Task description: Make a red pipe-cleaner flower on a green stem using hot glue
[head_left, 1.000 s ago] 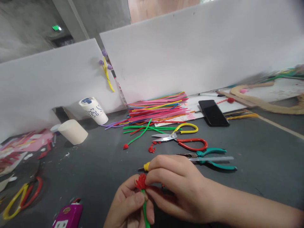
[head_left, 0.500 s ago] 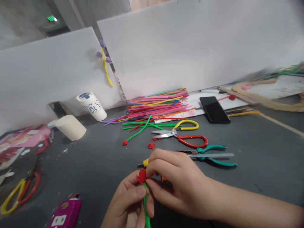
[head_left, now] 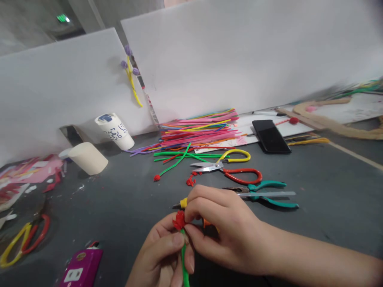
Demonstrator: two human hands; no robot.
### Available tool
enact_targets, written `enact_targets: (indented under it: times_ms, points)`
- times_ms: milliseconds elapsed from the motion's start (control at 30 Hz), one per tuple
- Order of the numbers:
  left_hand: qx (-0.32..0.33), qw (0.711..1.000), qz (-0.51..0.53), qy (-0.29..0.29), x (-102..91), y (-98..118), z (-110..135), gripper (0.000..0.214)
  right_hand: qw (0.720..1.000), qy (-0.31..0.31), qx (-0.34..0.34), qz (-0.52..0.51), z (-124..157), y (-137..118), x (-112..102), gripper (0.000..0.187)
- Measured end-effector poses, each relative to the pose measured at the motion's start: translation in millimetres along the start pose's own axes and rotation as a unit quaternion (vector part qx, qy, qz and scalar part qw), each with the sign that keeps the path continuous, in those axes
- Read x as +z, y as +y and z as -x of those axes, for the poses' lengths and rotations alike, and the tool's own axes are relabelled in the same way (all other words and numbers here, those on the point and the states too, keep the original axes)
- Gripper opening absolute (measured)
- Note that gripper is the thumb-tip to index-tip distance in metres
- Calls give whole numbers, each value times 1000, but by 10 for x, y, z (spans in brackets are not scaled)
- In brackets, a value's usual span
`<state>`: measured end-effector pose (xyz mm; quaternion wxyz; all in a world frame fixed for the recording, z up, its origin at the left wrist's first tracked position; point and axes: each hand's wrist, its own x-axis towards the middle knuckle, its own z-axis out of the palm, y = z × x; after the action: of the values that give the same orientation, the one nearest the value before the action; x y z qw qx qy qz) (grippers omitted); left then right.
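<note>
My left hand is closed around a green pipe-cleaner stem low in the middle of the view. A small red flower head tops the stem. My right hand pinches that red head from the right, fingers curled over it. A yellow-tipped tool lies on the grey table just behind my right fingers.
Scissors with a yellow and a red handle, teal pliers, a pile of coloured pipe cleaners and a black phone lie behind. Two paper cups lie left; a magenta box and more scissors sit front left. White boards stand behind.
The hands keep their hold on the stem and red head; the right fingers have shifted slightly. The view has tilted a little, so the table things sit slightly higher.
</note>
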<state>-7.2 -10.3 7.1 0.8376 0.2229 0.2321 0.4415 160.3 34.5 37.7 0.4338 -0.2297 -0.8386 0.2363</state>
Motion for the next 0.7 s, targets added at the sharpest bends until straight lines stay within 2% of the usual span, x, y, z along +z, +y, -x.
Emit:
enact_targets:
  times_ms: [167,333,400,500,600,633,700]
  points:
    - [2,1000,-5,4,-13,-5,27,13,999,-10,31,-40,-12,-14,-7,11]
    - [13,999,-37,22,-21,27,65,13,975,-32,150,-162,-61,-47,-47,27]
    - [16,997,-57,41,-1,60,75,10,973,-32,158,-168,-60,-57,-47,32]
    - [39,994,-80,57,35,110,84,10,982,-10,112,-149,-54,-57,-49,27]
    - [59,992,-97,56,69,158,95,8,987,3,119,-104,-85,-46,-101,4]
    - [65,991,-99,58,79,172,100,9,987,-13,142,-72,-103,-40,-130,15]
    - [67,991,-96,70,93,198,109,11,974,-92,203,32,-137,-22,-190,36]
